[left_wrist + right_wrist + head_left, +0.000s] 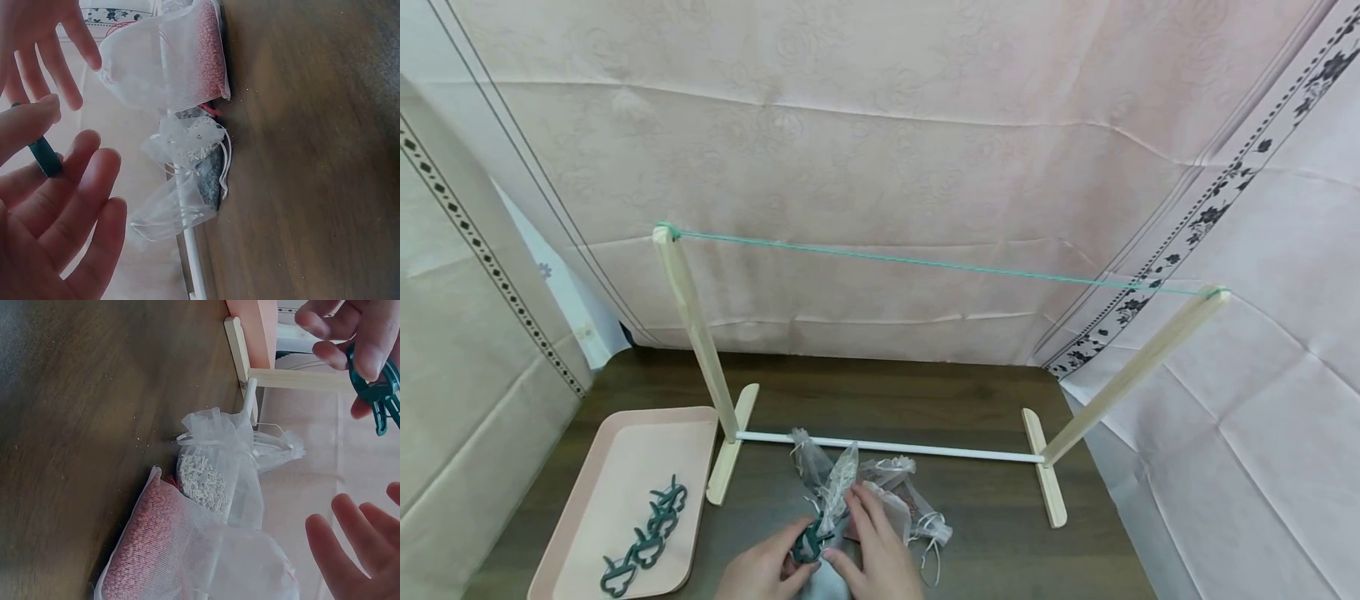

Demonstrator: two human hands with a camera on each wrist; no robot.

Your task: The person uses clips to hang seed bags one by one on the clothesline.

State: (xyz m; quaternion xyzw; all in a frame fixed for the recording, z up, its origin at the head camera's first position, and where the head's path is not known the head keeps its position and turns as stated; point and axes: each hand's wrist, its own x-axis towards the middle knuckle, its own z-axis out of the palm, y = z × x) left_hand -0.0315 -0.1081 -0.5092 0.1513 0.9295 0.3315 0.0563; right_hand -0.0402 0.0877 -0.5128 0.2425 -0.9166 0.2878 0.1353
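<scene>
A dark green plastic clip (377, 387) is pinched between the thumb and fingers of my left hand (767, 562). Just right of it is my right hand (880, 546), its fingers extended and holding nothing in the wrist views. Beyond both hands, several sheer drawstring bags lie on the table against a white rod (925, 450). One mesh bag (209, 56) contains reddish-pink grains. A second bag (203, 484) is filled with short white pieces, and another (212, 175) has dark grey contents. In the head view my hands partly cover the bags.
At the left, a pale pink tray (625, 442) carries several linked green clips (647, 542). A wooden frame with a left post (696, 333) and right post (1138, 375) stands behind, a green string (880, 257) stretched between the tops. Patterned cloth (850, 167) hangs around the table.
</scene>
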